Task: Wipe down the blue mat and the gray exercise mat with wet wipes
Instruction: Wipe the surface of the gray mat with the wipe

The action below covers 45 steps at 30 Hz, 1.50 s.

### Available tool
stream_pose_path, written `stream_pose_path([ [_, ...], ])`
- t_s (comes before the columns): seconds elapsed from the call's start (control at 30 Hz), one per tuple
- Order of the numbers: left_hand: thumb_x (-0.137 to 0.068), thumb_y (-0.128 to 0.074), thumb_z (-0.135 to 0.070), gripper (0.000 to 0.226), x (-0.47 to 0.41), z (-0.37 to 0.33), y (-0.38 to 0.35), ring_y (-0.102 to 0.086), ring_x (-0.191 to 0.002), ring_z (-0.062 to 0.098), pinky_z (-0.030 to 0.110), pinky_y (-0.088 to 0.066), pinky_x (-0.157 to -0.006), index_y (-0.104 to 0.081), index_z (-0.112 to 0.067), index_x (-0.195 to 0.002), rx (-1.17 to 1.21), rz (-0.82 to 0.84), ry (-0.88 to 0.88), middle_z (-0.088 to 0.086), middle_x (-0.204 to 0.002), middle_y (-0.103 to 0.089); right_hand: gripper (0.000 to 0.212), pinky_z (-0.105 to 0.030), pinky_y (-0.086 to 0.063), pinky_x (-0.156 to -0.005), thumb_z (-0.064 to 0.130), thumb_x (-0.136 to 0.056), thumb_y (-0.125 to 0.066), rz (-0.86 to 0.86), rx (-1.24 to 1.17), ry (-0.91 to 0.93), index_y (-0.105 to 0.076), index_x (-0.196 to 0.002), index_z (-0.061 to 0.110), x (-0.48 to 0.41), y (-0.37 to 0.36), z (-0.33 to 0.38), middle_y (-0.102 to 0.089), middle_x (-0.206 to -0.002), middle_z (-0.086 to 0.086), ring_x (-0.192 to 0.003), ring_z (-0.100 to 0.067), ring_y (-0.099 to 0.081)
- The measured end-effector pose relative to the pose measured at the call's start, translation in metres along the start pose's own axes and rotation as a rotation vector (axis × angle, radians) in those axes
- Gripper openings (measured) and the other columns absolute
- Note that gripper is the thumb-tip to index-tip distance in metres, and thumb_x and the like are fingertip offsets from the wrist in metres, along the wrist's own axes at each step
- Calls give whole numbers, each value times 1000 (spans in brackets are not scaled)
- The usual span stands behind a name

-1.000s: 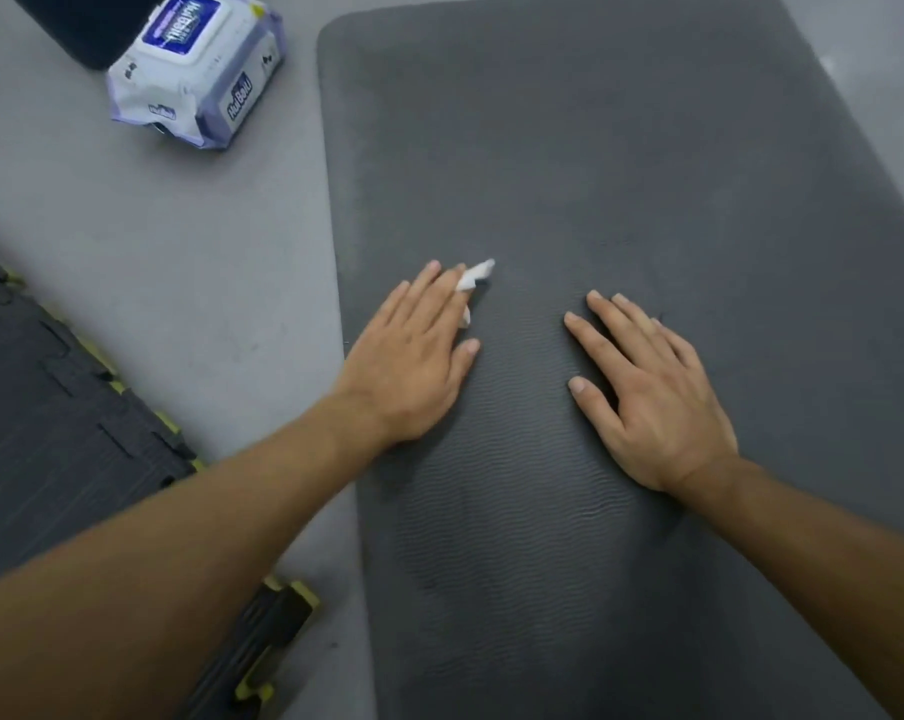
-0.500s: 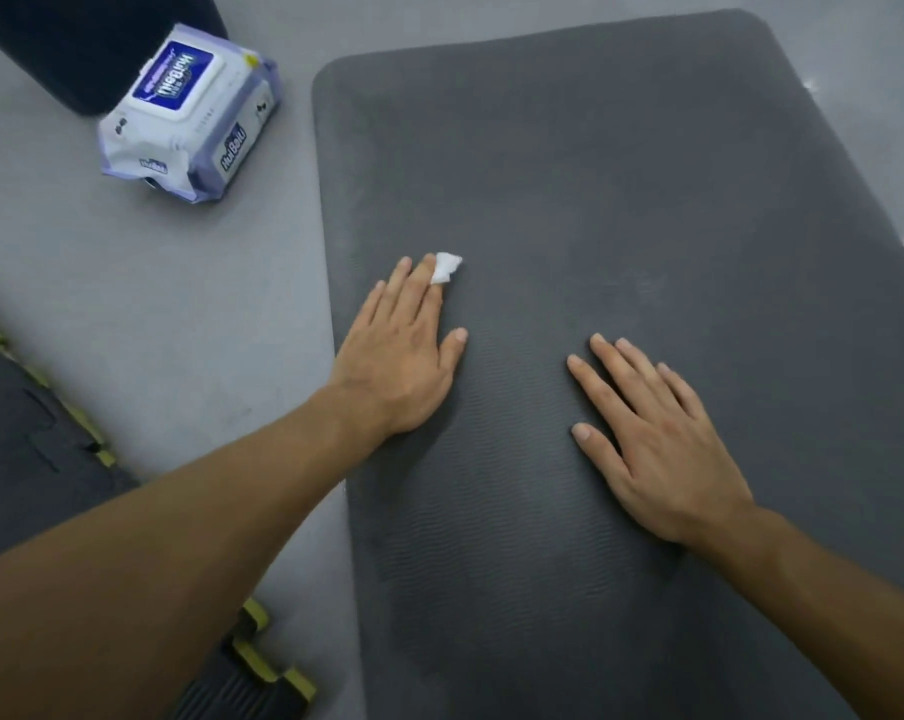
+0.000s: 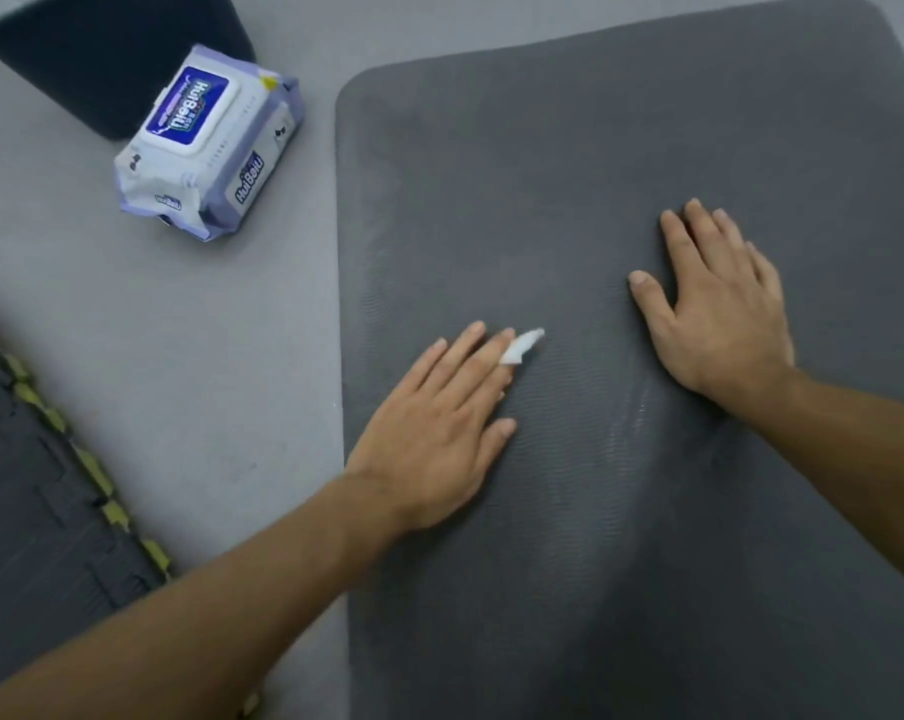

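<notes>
left hand (image 3: 434, 433) is pressing wipe (image 3: 523, 345) flat-fingered onto gray mat (image 3: 595, 148), mid-frame | right hand (image 3: 720, 314), grip wide and empty, is bracing it, likely against sliding

**Floor and surroundings, head view**

- **Floor (image 3: 195, 324):** smooth, pale gray and matte. It runs from the upper edge down the left-centre of the view, and a narrow strip shows again at the upper right corner.
- **Scuffs (image 3: 242, 462):** a few faint dark marks on the lower part of the floor.
- **Floor tiles (image 3: 29, 511):** dark charcoal and textured, at lower left. They appear to be interlocking foam pieces with jigsaw seams, laid flat on the pale floor.
- **Tile border (image 3: 96, 470):** a row of yellow-green teeth along the tiles' diagonal edge, meeting the gray floor.
- **Light:** even and diffuse, with soft, faint shadows.
</notes>
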<state>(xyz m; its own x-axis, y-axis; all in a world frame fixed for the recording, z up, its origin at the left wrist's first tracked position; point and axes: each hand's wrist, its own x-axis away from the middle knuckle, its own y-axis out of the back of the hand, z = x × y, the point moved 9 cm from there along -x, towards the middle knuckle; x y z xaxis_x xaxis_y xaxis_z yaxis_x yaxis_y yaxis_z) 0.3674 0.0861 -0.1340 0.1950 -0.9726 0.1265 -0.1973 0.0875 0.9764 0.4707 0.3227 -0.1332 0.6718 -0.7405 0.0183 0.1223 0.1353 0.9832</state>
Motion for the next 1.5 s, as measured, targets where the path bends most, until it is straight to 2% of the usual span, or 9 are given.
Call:
stream_pose_path([
  [0.17, -109, -27, -42, 62, -63, 103, 26, -7, -159, 21, 41, -6, -128, -18, -15, -165, 105, -69, 390, -1, -173, -14, 72, -44, -13, -129, 62, -104, -21, -28, 14, -1, -19, -165, 23, -1, 2, 1, -13, -173, 0, -160, -17, -6],
  [0.27, -109, -27, -43, 64, -73, 112, 27, -1, -160, 20, 41, -4, -130, -14, -14, -165, 161, -50, 509, -1, -174, -7, 71, -44, -13, -129, 60, -105, -22, -35, -5, -1, -21, -165, 22, 0, 5, 0, -14, -173, -1, -160, -17, -6],
  [0.5, -108, -26, -48, 71, -20, -40, 11, 12, -159, 20, 45, -8, -129, -6, -10, -166, 109, 150, 162, -1, -174, -1, 64, -47, -15, -128, 47, -106, -27, -21, -64, 5, -29, -162, 18, 1, 7, 3, -21, -172, -5, -159, -22, -12],
  [0.63, -108, -28, -49, 71, 12, -95, -4, 14, -159, 20, 45, -10, -129, -16, -8, -164, 66, 302, 35, -2, -174, 5, 63, -47, -15, -128, 44, -105, -28, -13, -70, -10, -30, -162, 17, 0, 8, 1, -22, -171, -6, -159, -24, -13],
  [0.87, -106, -12, -47, 69, -47, 35, 22, 9, -159, 18, 39, 5, -129, -14, -13, -166, -2, 205, 253, -3, -174, -1, 64, -49, -16, -127, 44, -105, -29, -19, -47, -9, -29, -162, 16, -2, 8, 1, -21, -172, -7, -160, -24, -12],
  [1.13, -101, -16, -54, 76, -138, 187, 39, -4, -160, 22, 45, -8, -129, -19, -11, -164, 93, 19, 399, 2, -173, -11, 65, -48, -19, -127, 43, -105, -31, -36, 27, -11, -29, -163, 16, -1, 2, -2, -23, -171, -7, -160, -24, -14],
  [1.27, -106, -27, -46, 70, -133, 152, 38, -8, -160, 25, 49, -14, -128, -18, -7, -163, 137, -60, 311, 6, -172, -15, 64, -48, -19, -127, 43, -105, -31, -30, 32, -7, -28, -163, 17, -1, -1, -2, -21, -172, -6, -160, -23, -13],
  [1.4, -107, -33, -46, 72, -97, 46, 28, -2, -160, 22, 46, -13, -129, -10, -11, -166, 182, 48, 1, 3, -173, -13, 65, -49, -20, -126, 43, -104, -31, -39, 20, -10, -29, -163, 17, 0, -1, -1, -21, -172, -6, -160, -23, -14],
  [1.5, -110, -25, -50, 71, -64, 0, 14, 6, -160, 20, 45, -12, -130, -10, -8, -165, 92, 137, -87, 2, -174, -5, 65, -49, -20, -126, 43, -104, -31, -31, 15, -8, -29, -163, 17, 0, -2, 0, -21, -172, -5, -160, -23, -15],
])
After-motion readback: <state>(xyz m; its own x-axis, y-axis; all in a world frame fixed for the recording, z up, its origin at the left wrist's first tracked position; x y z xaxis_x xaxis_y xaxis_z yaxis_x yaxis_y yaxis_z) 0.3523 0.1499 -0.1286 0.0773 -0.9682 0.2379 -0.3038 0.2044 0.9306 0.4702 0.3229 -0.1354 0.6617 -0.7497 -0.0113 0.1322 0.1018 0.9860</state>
